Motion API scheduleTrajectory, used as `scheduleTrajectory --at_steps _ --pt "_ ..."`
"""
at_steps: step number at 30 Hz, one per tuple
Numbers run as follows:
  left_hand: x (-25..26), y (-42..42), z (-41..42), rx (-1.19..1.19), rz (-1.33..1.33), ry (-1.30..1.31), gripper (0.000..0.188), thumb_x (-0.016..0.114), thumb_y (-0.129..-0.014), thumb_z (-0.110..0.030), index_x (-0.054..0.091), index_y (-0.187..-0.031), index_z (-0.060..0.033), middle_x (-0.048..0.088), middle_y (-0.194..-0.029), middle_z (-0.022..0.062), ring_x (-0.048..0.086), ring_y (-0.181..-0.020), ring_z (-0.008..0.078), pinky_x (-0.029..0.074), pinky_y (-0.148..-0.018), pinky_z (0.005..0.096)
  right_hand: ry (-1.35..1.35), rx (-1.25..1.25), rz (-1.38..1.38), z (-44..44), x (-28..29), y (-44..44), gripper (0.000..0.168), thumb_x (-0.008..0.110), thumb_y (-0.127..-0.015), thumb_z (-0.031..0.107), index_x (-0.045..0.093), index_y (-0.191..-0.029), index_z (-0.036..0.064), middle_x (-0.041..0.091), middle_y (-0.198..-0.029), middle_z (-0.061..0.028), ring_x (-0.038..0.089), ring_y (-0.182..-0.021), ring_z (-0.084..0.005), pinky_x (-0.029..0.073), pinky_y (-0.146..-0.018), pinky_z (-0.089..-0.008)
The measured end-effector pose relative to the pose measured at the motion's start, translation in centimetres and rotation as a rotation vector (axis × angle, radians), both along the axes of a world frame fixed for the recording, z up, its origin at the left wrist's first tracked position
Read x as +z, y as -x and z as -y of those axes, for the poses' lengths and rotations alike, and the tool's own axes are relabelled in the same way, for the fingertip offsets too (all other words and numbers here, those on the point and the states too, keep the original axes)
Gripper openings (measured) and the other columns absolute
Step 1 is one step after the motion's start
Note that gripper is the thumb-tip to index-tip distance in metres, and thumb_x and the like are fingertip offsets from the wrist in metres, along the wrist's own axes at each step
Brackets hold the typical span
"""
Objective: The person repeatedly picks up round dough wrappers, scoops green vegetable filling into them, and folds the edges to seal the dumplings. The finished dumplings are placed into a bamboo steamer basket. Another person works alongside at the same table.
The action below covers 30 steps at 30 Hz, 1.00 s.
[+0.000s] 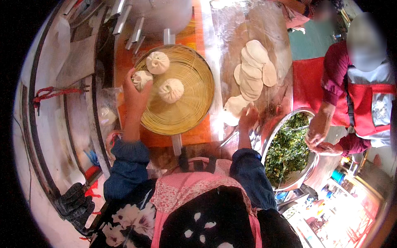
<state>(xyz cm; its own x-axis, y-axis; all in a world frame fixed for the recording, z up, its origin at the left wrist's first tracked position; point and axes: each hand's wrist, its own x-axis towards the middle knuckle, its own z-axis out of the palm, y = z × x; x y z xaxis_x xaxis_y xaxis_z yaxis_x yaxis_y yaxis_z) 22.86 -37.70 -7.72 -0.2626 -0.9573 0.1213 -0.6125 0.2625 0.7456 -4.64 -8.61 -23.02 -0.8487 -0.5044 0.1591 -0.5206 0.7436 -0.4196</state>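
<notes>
My left hand (pixel 135 100) has its thumb and fingers around a pleated filled bun (pixel 142 79) at the left edge of a round woven bamboo tray (pixel 189 114). Two more buns rest on that tray, one near its upper rim (pixel 158 62) and another close to the middle (pixel 171 90). Over the wooden board, my right hand (pixel 248 117) pinches the edge of a flat round dough wrapper (pixel 234 108). Beyond it, several overlapping dough wrappers (pixel 252 73) lie on the board (pixel 229 37).
Right of my hand stands a large metal bowl (pixel 266 145) of chopped green filling (pixel 288 148), with a spoon (pixel 296 127) in it. A co-worker's hands (pixel 319 144) meet at its far rim. Metal bars (pixel 138 29) jut out at upper left; a dark glove (pixel 76 204) hangs at lower left.
</notes>
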Motion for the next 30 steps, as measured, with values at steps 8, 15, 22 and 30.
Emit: scheduleTrajectory --at_steps 8,15,22,30 --pt "5.2 1.5 -4.3 0.009 -0.200 0.044 0.050 0.059 -0.084 -0.012 0.039 -0.129 -0.0012 0.047 -0.124 0.0149 0.044 -0.116 0.0261 0.034 -0.100 0.0370 -0.070 -0.037 0.008 0.9 1.3 -1.7 0.033 0.070 -0.067 0.017 0.048 -0.089 0.006 0.054 -0.091 -0.0142 0.051 -0.094 -0.0345 0.038 -0.081 -0.0482" --pt "5.2 4.1 -10.3 -0.309 -0.462 0.000 0.045 0.057 -0.084 -0.009 0.044 -0.126 -0.0003 0.049 -0.123 0.0112 0.045 -0.116 0.0208 0.035 -0.098 0.0326 0.288 0.056 0.366 2.3 5.2 -2.3 0.026 0.062 -0.075 0.005 0.044 -0.092 0.003 0.055 -0.081 -0.0151 0.057 -0.077 -0.0352 0.043 -0.068 -0.0426" --pt "4.1 10.0 -16.6 -0.312 -1.040 -0.975 0.057 0.035 -0.096 -0.043 0.037 -0.133 0.0004 0.048 -0.130 0.0135 0.045 -0.122 0.0246 0.032 -0.105 0.0395 1.142 0.176 0.961 2.1 21.8 -4.7 0.042 0.058 -0.084 -0.003 0.037 -0.119 0.007 0.054 -0.092 -0.0065 0.053 -0.080 -0.0123 0.045 -0.068 -0.0248" --pt "7.3 13.5 -25.4 -0.526 -1.085 -1.713 0.048 0.038 -0.097 -0.039 0.043 -0.130 -0.0036 0.055 -0.123 0.0106 0.053 -0.114 0.0232 0.041 -0.100 0.0404 0.660 0.139 0.414 -6.1 24.1 -4.5 0.063 0.057 -0.080 -0.008 0.030 -0.134 0.010 0.049 -0.091 -0.0050 0.053 -0.074 -0.0099 0.045 -0.063 -0.0214"
